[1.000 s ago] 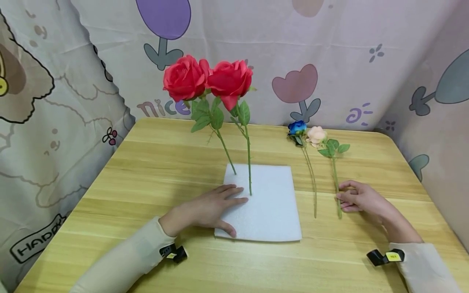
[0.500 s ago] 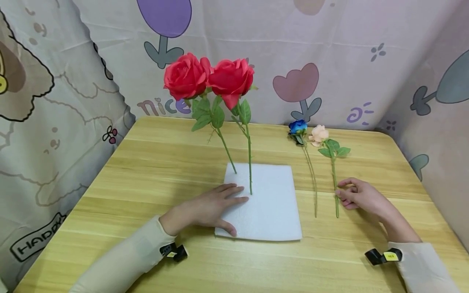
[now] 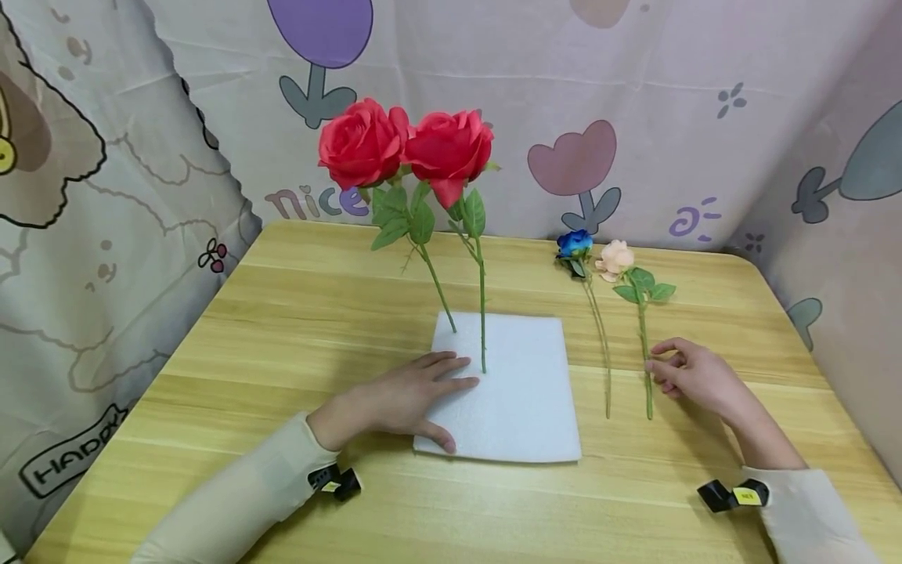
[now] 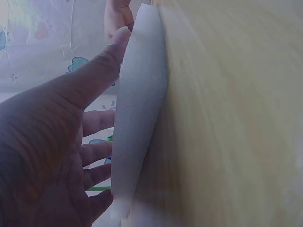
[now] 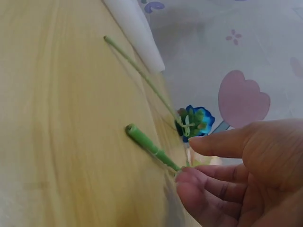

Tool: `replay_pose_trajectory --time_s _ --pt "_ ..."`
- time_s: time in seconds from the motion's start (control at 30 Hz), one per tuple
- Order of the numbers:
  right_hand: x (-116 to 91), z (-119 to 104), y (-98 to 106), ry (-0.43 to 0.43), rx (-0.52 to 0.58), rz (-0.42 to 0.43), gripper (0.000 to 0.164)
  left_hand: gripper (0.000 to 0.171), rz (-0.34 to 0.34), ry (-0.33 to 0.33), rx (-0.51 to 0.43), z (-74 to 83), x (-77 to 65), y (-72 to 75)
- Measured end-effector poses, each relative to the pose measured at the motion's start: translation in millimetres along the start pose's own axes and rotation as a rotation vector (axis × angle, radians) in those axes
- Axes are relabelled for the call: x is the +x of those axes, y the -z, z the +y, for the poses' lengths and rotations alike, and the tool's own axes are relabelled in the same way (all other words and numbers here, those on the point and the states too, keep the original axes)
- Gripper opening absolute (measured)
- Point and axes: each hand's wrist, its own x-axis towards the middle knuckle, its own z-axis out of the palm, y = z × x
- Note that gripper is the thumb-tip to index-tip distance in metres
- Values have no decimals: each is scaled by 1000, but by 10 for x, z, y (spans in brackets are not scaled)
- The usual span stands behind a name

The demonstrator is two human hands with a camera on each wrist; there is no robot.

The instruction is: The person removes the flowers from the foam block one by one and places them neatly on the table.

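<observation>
Steadying the white foam (image 3: 524,399), presumably, left hand (image 3: 407,398) lay wide-fingered; right hand (image 3: 696,380) pinched pink rose's stem (image 3: 644,337) at foam's three o'clock.

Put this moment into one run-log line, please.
left hand on foam board; right hand touching pale rose stem; red roses standing in board; blue rose lying on table

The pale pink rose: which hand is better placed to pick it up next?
The right hand, I'd judge: its fingers touch the green stem of the pale pink rose, while the left hand lies spread on the white foam board, farther off.
</observation>
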Motion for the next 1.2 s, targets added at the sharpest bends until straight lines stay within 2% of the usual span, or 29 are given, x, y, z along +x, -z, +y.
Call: replay_pose_trajectory --time_s 0.13,0.23,0.5,0.7,1.0,1.2 --pt "-8 -57 14 57 -128 80 45 97 2 -4 1 -5 3 2" --pt "1 -72 -1 105 -181 151 42 97 -1 -3 -3 -6 1 6" --pt "-1 -106 -112 173 -125 242 37 97 -9 2 -11 1 2 12" --pt "24 -192 -239 263 -49 242 37 97 -18 12 -18 -4 6 12" --pt "20 -285 -349 302 -2 191 47 97 -15 11 0 3 13 13" --pt "48 -389 -429 361 17 164 56 97 -10 11 1 7 11 14"
